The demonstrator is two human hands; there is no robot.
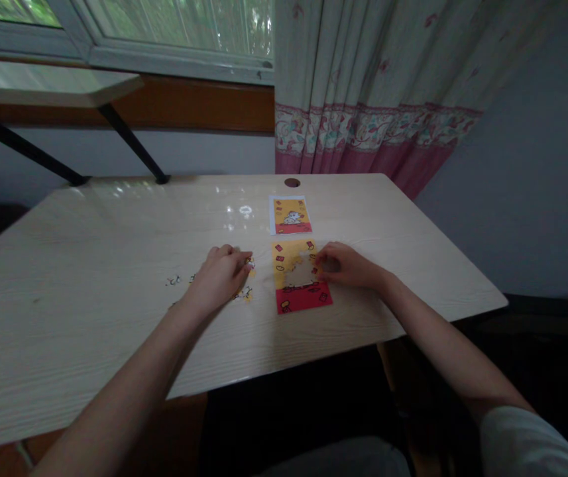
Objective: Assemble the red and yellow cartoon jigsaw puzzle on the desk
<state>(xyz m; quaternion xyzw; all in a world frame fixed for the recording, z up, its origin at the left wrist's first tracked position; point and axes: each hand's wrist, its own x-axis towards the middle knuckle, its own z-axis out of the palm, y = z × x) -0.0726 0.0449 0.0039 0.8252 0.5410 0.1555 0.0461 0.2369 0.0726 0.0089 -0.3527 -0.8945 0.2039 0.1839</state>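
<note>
A partly assembled jigsaw puzzle (306, 301), yellow above and red below, lies flat on the table with a gap in its middle where the pale surface shows. At its right edge is my right hand (346, 266), thumb and fingertips curled together against the border. My left hand (221, 275) is left of the puzzle, pinching a small white and yellow puzzle piece (250, 262) between thumb and index finger. Loose puzzle pieces (244, 294) lie under and beside that hand, partly hidden by it. Another loose piece (173, 281) is farther left.
Behind the puzzle lies a picture card (291, 216) showing a white animal on yellow and red. The pale wooden table (89, 265) has a round cable hole (292, 182) near its back edge. A raised shelf (55, 83) on black legs stands at back left, a curtain (363, 99) behind.
</note>
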